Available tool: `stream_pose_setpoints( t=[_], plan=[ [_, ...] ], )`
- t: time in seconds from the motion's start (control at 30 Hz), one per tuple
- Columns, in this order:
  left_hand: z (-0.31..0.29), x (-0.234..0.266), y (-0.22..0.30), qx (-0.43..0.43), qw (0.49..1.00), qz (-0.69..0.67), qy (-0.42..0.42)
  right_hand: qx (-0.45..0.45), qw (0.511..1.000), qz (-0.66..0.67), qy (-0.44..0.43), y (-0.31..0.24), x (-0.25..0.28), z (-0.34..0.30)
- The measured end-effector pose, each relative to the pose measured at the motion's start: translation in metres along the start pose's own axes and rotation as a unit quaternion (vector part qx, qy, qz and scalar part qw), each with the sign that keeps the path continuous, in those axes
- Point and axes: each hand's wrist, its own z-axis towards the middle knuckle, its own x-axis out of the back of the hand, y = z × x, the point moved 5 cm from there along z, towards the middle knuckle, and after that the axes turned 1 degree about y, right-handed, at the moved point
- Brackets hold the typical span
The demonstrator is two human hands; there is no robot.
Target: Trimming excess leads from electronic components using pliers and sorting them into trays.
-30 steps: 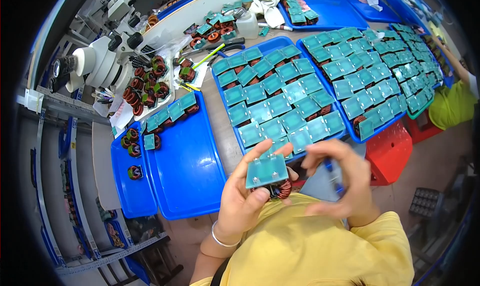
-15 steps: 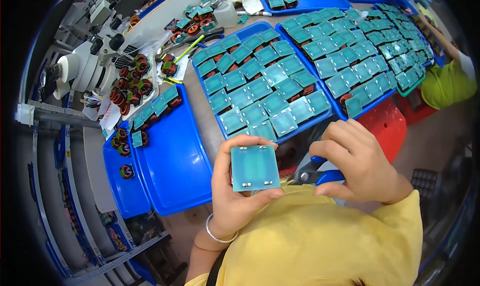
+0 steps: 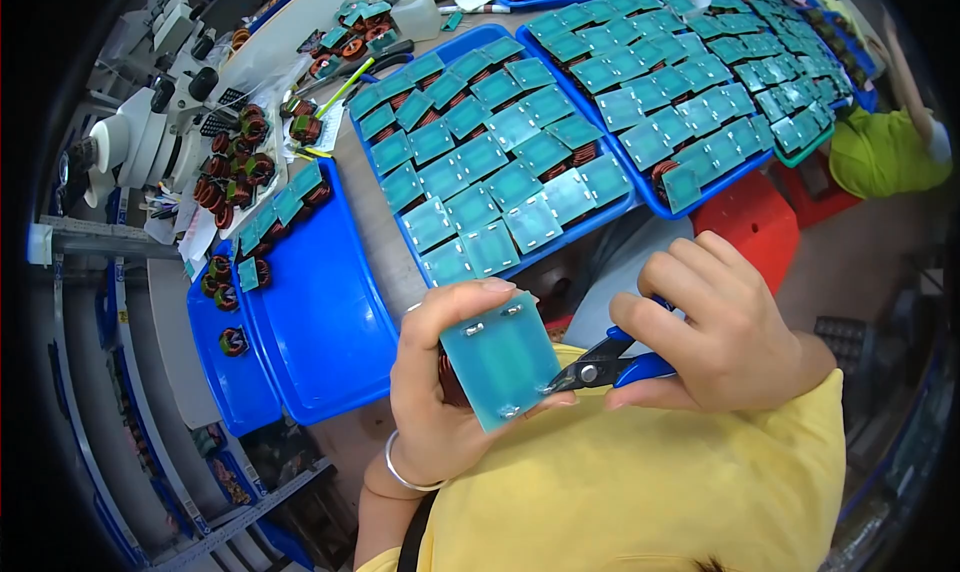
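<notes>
Nearest, the left hand (image 3: 440, 392) has its grip closed around a small teal circuit board (image 3: 500, 357), thumb along the top edge and fingers behind, with a dark copper-wound coil partly hidden under the board against the palm. Just to the right, the right hand (image 3: 720, 322) is clenched on blue-handled cutters (image 3: 610, 367); their dark tips touch the board's lower right edge at a metal pin. Whether the blades are closed on the pin cannot be told. Both hands hover over the person's yellow shirt (image 3: 640, 482).

Farther on, at the left, an open blue tray (image 3: 320, 312) lies on the surface (image 3: 365, 212), holding only a few boards and coils along its far-left rim. Beyond the hands, a second blue tray (image 3: 625, 207) is packed with rows of the same teal boards, and a third blue tray (image 3: 745, 172) to its right is equally full. Far left stands a white microscope (image 3: 140, 132) with loose copper coils (image 3: 230, 172) near it. At the far right, another person's green sleeve (image 3: 885, 152) shows.
</notes>
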Motion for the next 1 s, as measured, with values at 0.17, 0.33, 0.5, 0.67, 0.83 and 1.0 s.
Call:
stream_pose_setpoints(
  t=[0.17, 0.33, 0.5, 0.67, 0.83, 1.0],
  plan=[
    [0.005, -0.007, 0.010, -0.019, 0.999, 0.013, -0.026, 0.026, 1.000, -0.004, 0.015, 0.002, -0.001, -0.008],
    [0.012, -0.022, 0.011, 0.013, 0.998, 0.003, -0.060, 0.022, 0.999, 0.004, 0.029, 0.014, -0.016, -0.025],
    [0.015, -0.049, -0.003, 0.136, 0.980, 0.022, -0.144, -0.049, 0.992, 0.103, 0.060, 0.032, -0.045, -0.059],
    [0.010, -0.060, -0.012, 0.127, 0.977, -0.041, -0.167, -0.092, 0.983, 0.125, 0.101, 0.028, -0.031, -0.065],
    [0.012, -0.061, -0.006, 0.129, 0.974, -0.023, -0.183, -0.103, 0.987, 0.095, 0.074, 0.022, -0.021, -0.064],
    [0.013, -0.060, 0.000, 0.129, 0.974, -0.014, -0.187, -0.088, 0.992, 0.077, 0.054, 0.018, -0.017, -0.062]
  ],
)
